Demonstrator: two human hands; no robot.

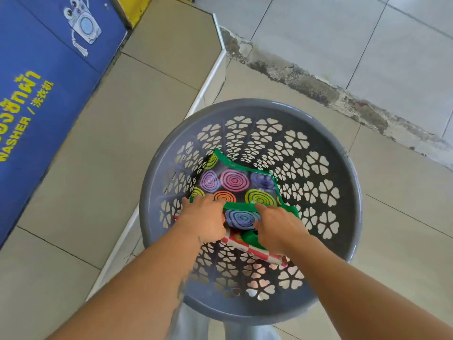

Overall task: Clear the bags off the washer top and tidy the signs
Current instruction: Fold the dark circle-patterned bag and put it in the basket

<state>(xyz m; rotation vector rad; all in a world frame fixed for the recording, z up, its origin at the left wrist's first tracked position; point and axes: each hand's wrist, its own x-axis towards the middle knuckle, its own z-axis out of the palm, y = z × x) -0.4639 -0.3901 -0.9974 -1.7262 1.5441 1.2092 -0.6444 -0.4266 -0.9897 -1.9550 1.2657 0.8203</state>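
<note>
Inside grey basket (343,168), left hand (204,220) and right hand (277,228) both grasp spiral-patterned bag (235,182); green trim under fingertips (261,206), checkered bag (255,249) beneath knuckles.

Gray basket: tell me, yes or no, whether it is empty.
No: the gray basket holds a bag with coloured circles over a red checked one, and both hands press on them.
</note>
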